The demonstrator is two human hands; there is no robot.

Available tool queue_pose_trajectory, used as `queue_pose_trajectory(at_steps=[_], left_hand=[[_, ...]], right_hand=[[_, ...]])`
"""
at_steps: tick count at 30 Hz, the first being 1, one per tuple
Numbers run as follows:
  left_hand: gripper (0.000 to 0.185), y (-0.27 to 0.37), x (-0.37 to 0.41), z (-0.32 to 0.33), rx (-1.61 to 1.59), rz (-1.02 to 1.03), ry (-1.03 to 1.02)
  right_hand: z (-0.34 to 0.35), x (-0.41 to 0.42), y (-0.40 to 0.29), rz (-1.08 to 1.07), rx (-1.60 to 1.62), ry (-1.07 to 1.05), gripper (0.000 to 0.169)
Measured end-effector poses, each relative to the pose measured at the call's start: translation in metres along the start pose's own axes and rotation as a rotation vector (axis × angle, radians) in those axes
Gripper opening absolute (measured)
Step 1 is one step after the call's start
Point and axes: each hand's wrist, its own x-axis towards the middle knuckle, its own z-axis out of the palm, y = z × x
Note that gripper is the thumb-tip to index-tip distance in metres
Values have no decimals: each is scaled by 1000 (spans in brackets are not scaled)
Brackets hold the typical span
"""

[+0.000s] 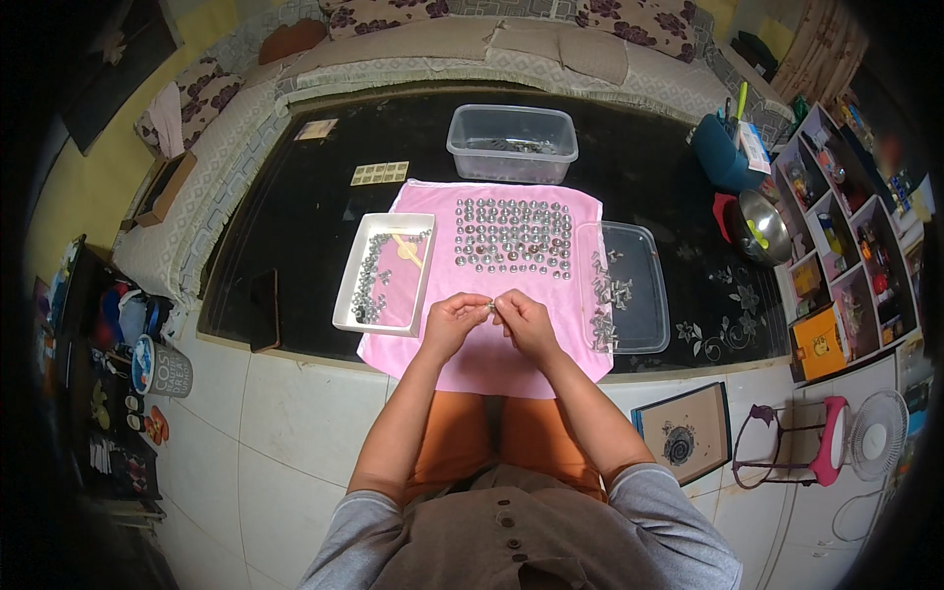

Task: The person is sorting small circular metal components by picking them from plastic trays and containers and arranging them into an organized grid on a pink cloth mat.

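My left hand (456,321) and my right hand (526,320) meet over the near part of a pink cloth (516,354). Their fingertips pinch one small metal fastener (491,304), mostly hidden by the fingers. Beyond them, rows of small metal fasteners (514,234) stand on the cloth, a few looking brownish. Left of my hands, a shallow white box (342,313) holds many small metal pieces, probably nuts, and a yellowish strip. At the right, a clear plastic lid (640,324) carries loose metal fasteners (605,332), which look like small screws or bolts.
A clear plastic tub (512,168) with dark small pieces stands behind the cloth on the black table (295,221). At the right are a steel bowl (767,228), a teal holder (719,158) and a cubby shelf (848,258). A framed tray (686,435) lies on the floor.
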Motion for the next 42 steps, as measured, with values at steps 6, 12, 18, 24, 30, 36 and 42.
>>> queue_pose_trajectory(at_steps=[6,12,18,24,30,36,42], left_hand=[[15,-2,0,-2,17,4,4],[15,-1,0,-1,-4,-13,-10],[15,-3,1,-3,4,-15,-15],[15,-3,1,-3,4,-20,-11],[15,-1,1,-2,18,-9,-6],[14,0,0,-1,16,3,-12],[14,1,0,0,23,-3,-10]], right_hand=[[-2,0,-2,57,-28,-9,22],[-3,1,-1,72,-61,-34,20],[-2,0,-5,66,-20,-8,21],[-2,0,-4,72,-87,-28,21],[0,0,-5,43,-86,-11,22],[0,-1,-5,46,-58,-1,22],[2,-2,-9,63,-30,15,21]])
